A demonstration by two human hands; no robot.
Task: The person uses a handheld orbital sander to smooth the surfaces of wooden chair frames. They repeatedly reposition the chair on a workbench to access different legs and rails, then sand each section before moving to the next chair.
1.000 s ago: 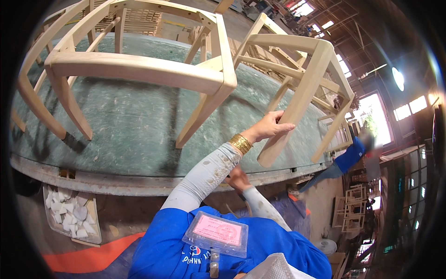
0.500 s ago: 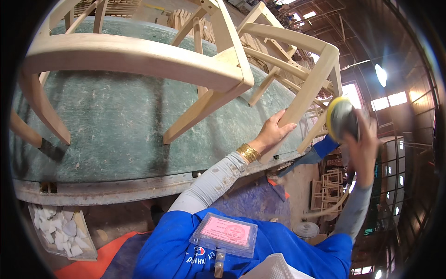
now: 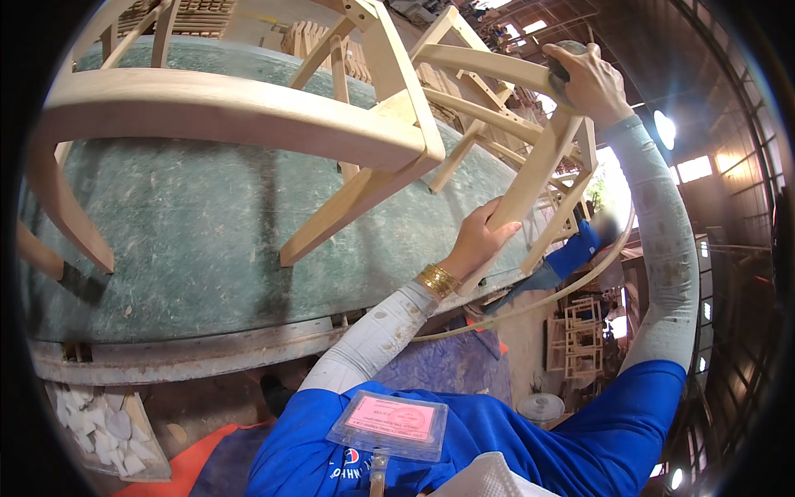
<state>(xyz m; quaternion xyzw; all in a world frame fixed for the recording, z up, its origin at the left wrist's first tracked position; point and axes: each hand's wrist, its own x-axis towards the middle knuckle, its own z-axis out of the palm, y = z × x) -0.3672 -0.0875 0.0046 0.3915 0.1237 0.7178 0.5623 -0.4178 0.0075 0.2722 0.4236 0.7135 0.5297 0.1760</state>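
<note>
Two bare wooden chair frames stand on a green worktable (image 3: pixel 190 240). My left hand (image 3: pixel 479 242), with a gold bracelet at the wrist, grips a leg of the right chair frame (image 3: pixel 530 178) near the table's edge. My right hand (image 3: pixel 585 79) is raised to the top rail of that same frame and presses a round sanding tool (image 3: pixel 561 65) onto it; the tool is mostly hidden under my fingers. The nearer chair frame (image 3: pixel 240 116) fills the upper left.
A box of white sanding pads (image 3: pixel 95 422) sits under the table at lower left. A hose (image 3: pixel 530 302) curves below my right arm. Another person in blue (image 3: pixel 575 248) works beyond the table. Stacked chair frames (image 3: pixel 580 340) stand farther right.
My right hand has swung up with the sanding tool from beside the chair to its top rail. My left hand has kept its hold on the chair leg. My view moved closer.
</note>
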